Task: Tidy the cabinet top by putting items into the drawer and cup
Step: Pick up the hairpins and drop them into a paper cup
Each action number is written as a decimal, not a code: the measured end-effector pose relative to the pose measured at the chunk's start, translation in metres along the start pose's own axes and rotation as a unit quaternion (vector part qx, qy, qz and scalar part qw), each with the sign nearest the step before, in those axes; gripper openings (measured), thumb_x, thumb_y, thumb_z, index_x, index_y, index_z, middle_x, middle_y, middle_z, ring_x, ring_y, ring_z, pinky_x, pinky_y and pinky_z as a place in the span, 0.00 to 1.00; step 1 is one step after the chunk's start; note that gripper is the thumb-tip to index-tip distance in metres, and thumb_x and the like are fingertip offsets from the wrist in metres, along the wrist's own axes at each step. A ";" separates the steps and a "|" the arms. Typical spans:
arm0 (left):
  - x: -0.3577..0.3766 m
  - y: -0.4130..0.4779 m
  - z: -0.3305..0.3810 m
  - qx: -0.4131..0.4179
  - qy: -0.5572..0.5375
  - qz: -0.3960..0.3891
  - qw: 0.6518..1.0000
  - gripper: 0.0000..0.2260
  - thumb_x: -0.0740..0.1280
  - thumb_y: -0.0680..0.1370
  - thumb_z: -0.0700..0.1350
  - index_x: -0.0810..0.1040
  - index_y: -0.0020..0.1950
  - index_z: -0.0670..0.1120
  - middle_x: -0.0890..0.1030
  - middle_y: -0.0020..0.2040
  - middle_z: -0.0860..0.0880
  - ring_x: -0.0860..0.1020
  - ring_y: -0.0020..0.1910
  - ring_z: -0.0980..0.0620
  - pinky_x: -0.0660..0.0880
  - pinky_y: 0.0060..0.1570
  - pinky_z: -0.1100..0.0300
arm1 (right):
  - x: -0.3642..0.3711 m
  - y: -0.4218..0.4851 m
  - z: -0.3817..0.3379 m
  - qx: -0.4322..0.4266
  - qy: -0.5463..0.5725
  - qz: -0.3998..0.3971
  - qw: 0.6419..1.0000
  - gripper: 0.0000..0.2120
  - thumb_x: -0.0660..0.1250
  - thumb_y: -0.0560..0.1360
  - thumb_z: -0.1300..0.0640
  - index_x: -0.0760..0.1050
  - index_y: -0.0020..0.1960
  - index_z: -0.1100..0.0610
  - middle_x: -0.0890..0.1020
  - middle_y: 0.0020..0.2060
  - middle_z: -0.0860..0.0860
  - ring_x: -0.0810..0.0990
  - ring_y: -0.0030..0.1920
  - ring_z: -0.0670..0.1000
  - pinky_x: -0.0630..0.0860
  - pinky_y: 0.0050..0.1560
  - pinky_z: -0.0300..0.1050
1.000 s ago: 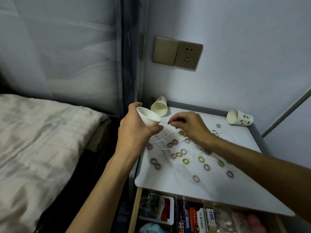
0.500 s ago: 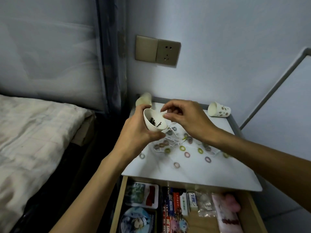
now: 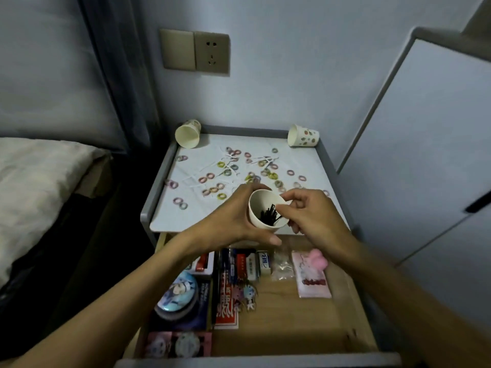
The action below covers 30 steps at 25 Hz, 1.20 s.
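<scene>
- Left hand [image 3: 233,219] grips the cup [image 3: 259,208], tilted above the open drawer [image 3: 292,322], black pins [image 3: 269,217] inside.
- Right hand [image 3: 310,216] curls at its rim; whether it pinches a pin is unclear.
- Likely filling the cup; the next move calls for a reach to the rings [image 3: 221,195] on the cabinet top [image 3: 186,216].

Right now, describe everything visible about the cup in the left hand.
Small plain off-white cup, seemingly paper, tilted mouth toward the camera. Thin black pins lie inside. The left hand grips its side; fingers of the right hand curl at its rim. It is held over the front edge of the cabinet top.
</scene>
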<state>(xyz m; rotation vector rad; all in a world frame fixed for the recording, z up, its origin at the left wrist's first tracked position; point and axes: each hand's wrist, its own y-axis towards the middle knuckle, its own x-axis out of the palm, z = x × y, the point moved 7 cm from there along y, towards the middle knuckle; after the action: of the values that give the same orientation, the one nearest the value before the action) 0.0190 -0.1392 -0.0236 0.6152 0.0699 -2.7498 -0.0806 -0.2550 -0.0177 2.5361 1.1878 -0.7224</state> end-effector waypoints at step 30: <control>0.224 0.005 -0.063 -0.157 0.127 -0.201 0.959 0.07 0.63 0.82 0.42 0.80 0.50 0.44 0.83 0.46 0.44 0.84 0.36 0.48 0.80 0.33 0.60 | -0.070 -0.053 0.101 0.020 -0.210 -0.053 0.976 0.16 0.59 0.80 0.42 0.80 0.49 0.51 0.80 0.31 0.42 0.78 0.31 0.37 0.69 0.34 0.39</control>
<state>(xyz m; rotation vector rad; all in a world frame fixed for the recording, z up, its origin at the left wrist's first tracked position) -0.1457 -0.2033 -0.1752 0.9451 0.7523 -2.9192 -0.1933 -0.3091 -0.0669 2.2027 1.1685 -1.2451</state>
